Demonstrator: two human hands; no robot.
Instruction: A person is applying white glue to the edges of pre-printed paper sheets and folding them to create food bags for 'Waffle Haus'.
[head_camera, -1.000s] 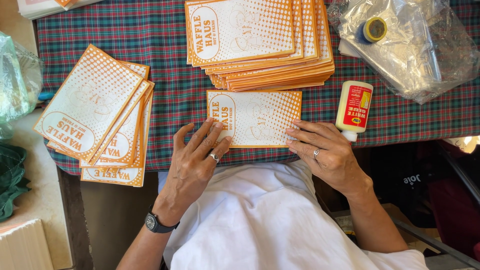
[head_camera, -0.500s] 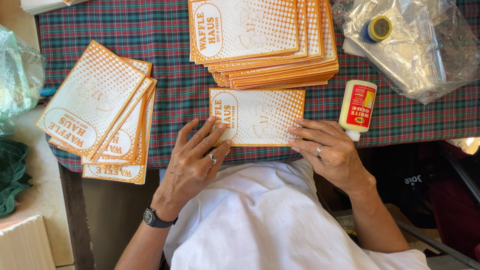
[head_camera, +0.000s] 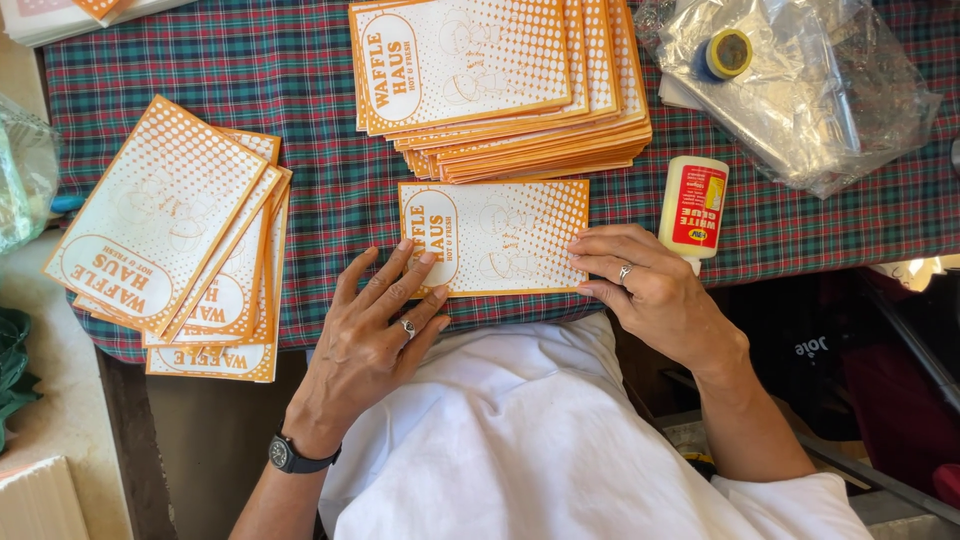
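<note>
A single flat orange-and-white printed paper bag (head_camera: 495, 237) lies on the plaid tablecloth (head_camera: 320, 90) near the table's front edge. My left hand (head_camera: 375, 325), with a ring and a black wristwatch, rests flat with spread fingers, fingertips touching the bag's left lower edge. My right hand (head_camera: 650, 290), also ringed, has its fingertips on the bag's right edge. Neither hand grips anything. A white glue bottle (head_camera: 693, 207) with a red label lies just right of the bag, close to my right hand.
A tall stack of the same bags (head_camera: 500, 80) sits behind the single one. A fanned pile of bags (head_camera: 175, 240) lies at the left. A crumpled clear plastic bag (head_camera: 800, 90) with a tape roll (head_camera: 728, 52) sits at the back right.
Both hands stay on the single bag; the view has shifted slightly. The left fingers have spread a little along the bag's left edge.
</note>
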